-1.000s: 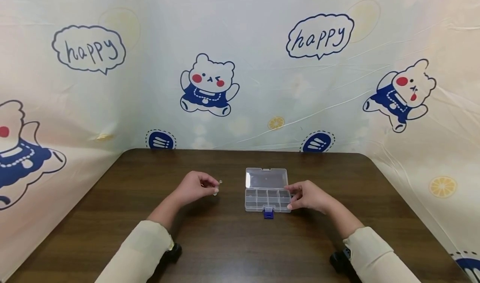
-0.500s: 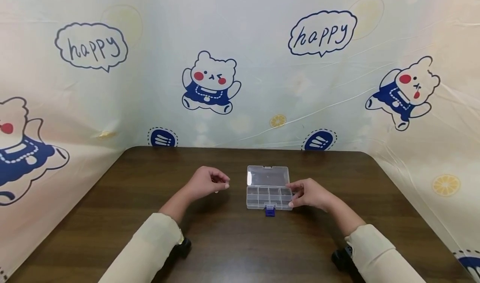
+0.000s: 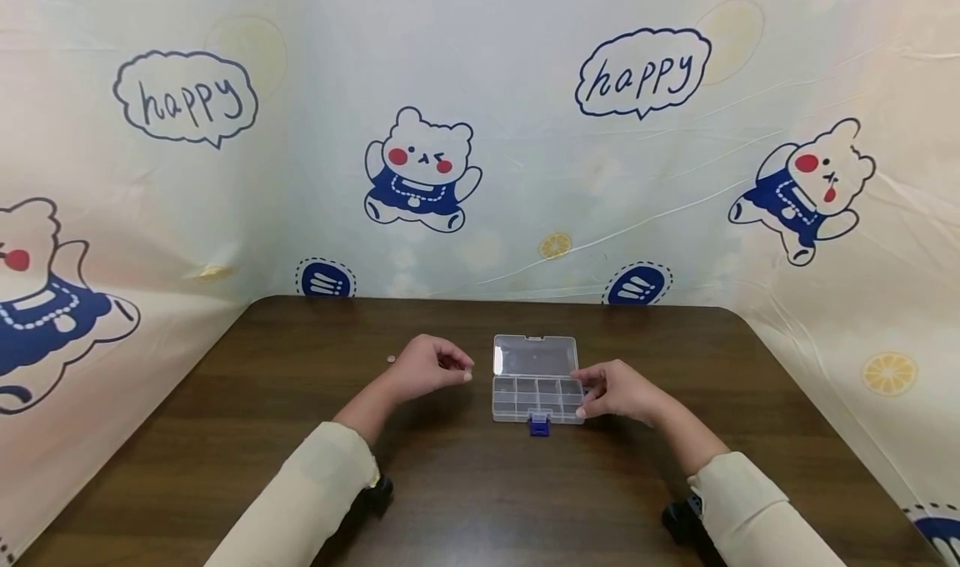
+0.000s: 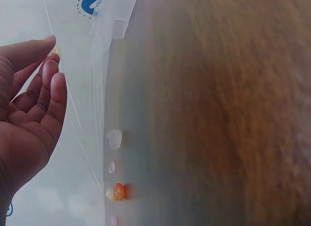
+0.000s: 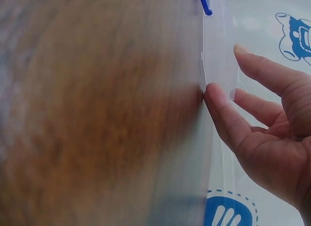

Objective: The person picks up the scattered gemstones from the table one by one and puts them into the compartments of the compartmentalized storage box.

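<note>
A clear plastic compartment box (image 3: 513,418) lies on the table with its lid (image 3: 534,355) folded back and a blue latch (image 3: 539,428) at the front. My right hand (image 3: 622,392) holds the box's right end, thumb near the front corner and a finger near the hinge. To the left of the box, my left hand (image 3: 427,368) hovers over the table. Its thumb and fingertips pinch a tiny pale bead, mostly hidden; a yellowish spot shows at the fingertips in the left wrist view. The box's compartments show nothing that I can make out.
Behind my left wrist a small pale bead (image 3: 391,358) lies on the dark wooden table (image 3: 450,484). In the left wrist view several beads sit in a row, among them a clear one (image 4: 115,138) and an orange one (image 4: 118,191). A printed cloth (image 3: 517,150) hangs behind.
My left hand has moved right, away from where the small beads lie and towards the box, with its fingertips together. My right hand stays at the box's right end.
</note>
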Motion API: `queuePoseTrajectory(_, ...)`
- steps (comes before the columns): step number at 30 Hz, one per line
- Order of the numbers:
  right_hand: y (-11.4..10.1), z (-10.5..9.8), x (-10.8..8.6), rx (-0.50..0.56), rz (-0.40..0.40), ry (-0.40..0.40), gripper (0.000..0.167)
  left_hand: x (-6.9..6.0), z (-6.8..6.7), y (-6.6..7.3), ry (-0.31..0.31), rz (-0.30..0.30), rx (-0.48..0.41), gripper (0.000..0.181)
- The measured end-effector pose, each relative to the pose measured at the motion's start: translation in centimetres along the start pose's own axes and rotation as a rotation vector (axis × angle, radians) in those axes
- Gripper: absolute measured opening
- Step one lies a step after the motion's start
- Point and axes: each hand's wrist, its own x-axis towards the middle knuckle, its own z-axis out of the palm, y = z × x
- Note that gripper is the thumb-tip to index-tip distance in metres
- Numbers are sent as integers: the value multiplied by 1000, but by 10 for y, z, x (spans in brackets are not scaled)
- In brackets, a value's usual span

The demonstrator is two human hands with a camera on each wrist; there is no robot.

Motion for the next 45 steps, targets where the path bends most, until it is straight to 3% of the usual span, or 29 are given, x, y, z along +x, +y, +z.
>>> queuePoseTrajectory(16,1,1,1,-6,0,0,65,14,11,14,-44,23,37,12)
queuePoseTrajectory(23,1,-1,-1,-17,-8,-13,66,18,13,18,-50,-2,30,10)
queuePoseTrajectory(45,-3,-2,0,-1,8,-1,66,28,18,22,-83,42,57,9)
